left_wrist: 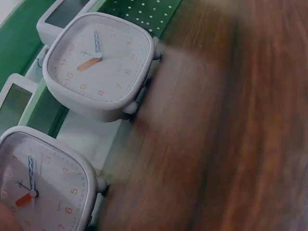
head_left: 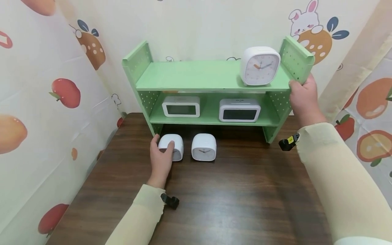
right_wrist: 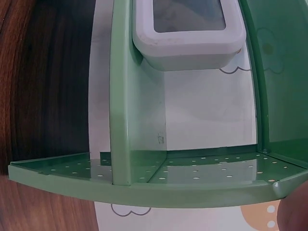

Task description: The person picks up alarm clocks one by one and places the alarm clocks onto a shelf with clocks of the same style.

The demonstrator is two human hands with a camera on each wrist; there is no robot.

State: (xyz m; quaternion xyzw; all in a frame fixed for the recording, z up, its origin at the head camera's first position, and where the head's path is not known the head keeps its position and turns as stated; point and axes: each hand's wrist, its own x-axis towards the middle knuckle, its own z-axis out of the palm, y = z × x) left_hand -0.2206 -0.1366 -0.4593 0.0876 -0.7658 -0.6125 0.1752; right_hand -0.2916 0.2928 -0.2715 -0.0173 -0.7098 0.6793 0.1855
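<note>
The left grip [head_left: 160, 163] is curled round a rounded white plastic analogue clock [head_left: 166, 137] on the dark wood-grain bench [head_left: 232, 190]; a loose hold could drop it, a sideways swing knock the matching white clock [head_left: 203, 140]. Beyond, a green two-tier shelf [head_left: 190, 76] holds two white rectangular digital clocks [head_left: 180, 109] below, a squarish white analogue clock [head_left: 261, 66] above. The right grip [head_left: 305, 98] clasps its right panel [head_left: 297, 61]; jerking could topple the upper clock.

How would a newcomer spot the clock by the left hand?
Find the green shelf on the brown table. At its front left stands a white dial clock. The clock to its right has a yellow sticker; this one shows none and has the left hand at it.
</note>
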